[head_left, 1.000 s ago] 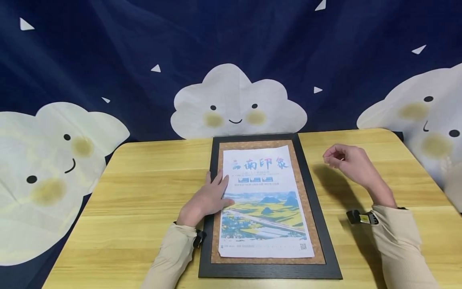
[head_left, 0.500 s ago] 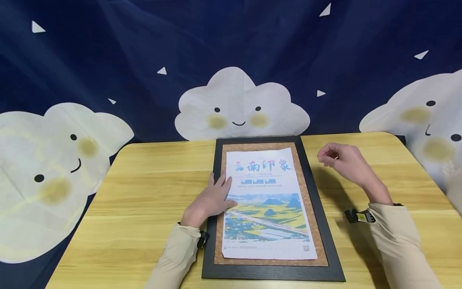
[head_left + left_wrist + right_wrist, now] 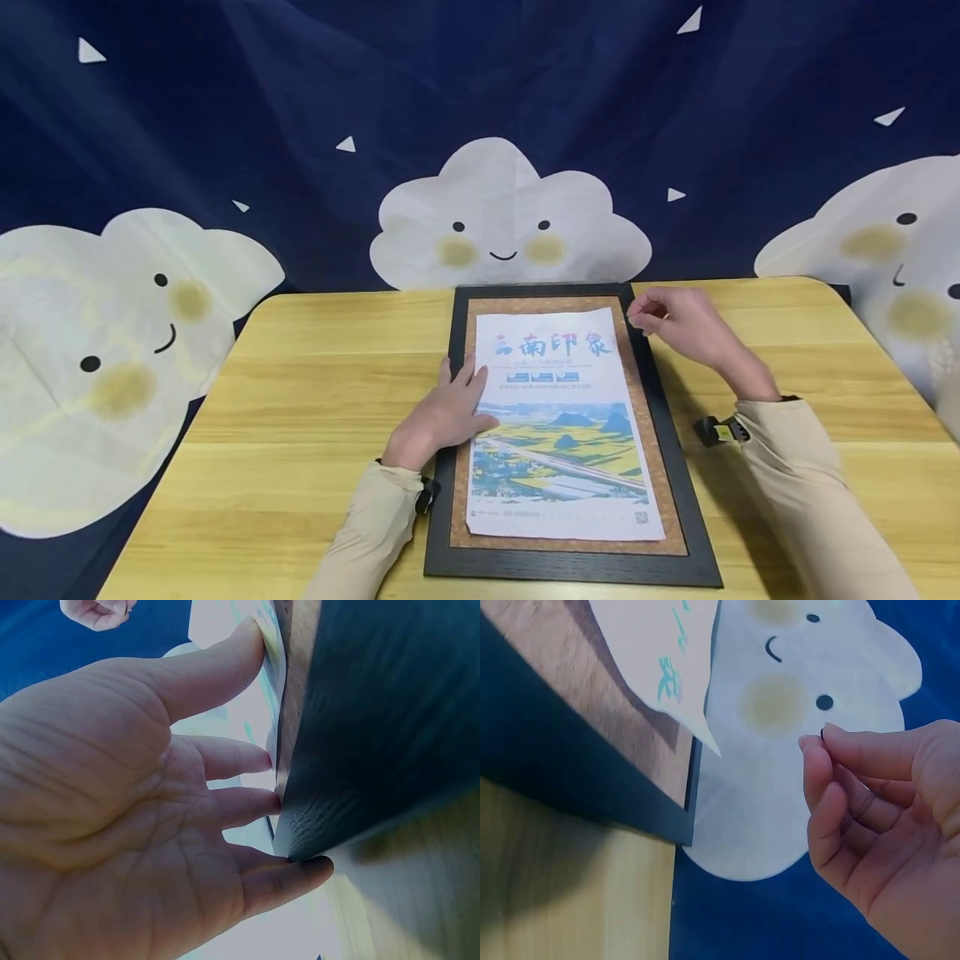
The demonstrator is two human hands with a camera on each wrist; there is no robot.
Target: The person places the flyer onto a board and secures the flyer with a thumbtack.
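A printed poster (image 3: 558,467) with a landscape picture lies on a black-framed cork board (image 3: 573,567). My left hand (image 3: 438,417) rests with spread fingers on the poster's left edge and the frame. In the left wrist view, its thumb (image 3: 217,671) presses the paper. Near the board's top right corner, my right hand (image 3: 686,329) is raised, thumb and forefinger pinched together. A tiny dark object (image 3: 823,734) shows between those fingertips in the right wrist view; its kind I cannot tell. The poster's top right corner (image 3: 705,739) curls up off the cork.
The board lies flat on a yellow wooden table (image 3: 315,400), reaching close to its back edge. Behind stands a dark blue curtain (image 3: 300,75) printed with white smiling clouds (image 3: 502,200).
My right hand has moved left and a little away from me, from beside the board to its top right edge. The left hand stays on the poster; the head view has shifted slightly.
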